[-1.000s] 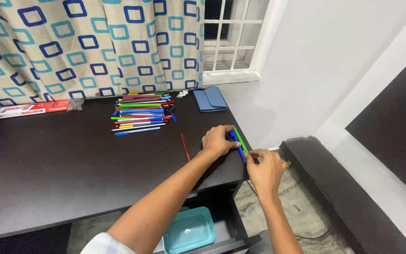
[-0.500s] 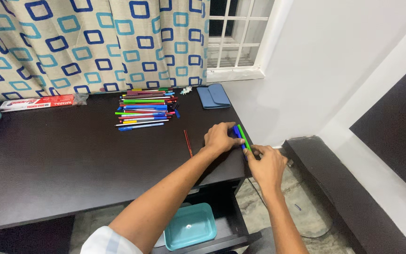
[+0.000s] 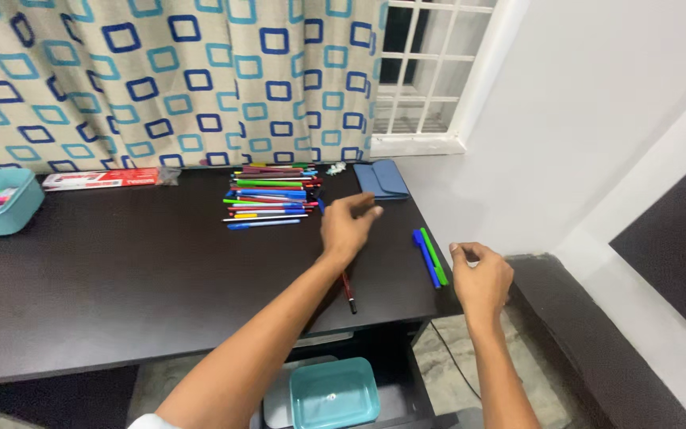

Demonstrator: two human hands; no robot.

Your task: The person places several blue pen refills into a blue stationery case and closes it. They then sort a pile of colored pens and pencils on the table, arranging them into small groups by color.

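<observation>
Near the right edge of the dark, smooth wooden desk [image 3: 121, 270], a slim blue plastic pen [image 3: 426, 257] and a slim green plastic pen [image 3: 434, 256] lie side by side, touching, their long axes running from the far-left toward the near-right, roughly along the desk's right edge. The right hand [image 3: 482, 278] hovers just beside their near ends, off the desk edge, wrist bent back, fingers loosely curled with thumb and forefinger pinched together — empty as far as can be seen. The left hand [image 3: 348, 226] hangs above the desk to the left of the two pens, forearm stretched out, fingers half curled and holding nothing. Under that forearm lies a thin red pencil [image 3: 348, 292], pointing toward the near edge. Farther back, a heap of coloured pens [image 3: 270, 199] lies with all shafts running left to right, beside a flat blue fabric pouch [image 3: 383, 179].
</observation>
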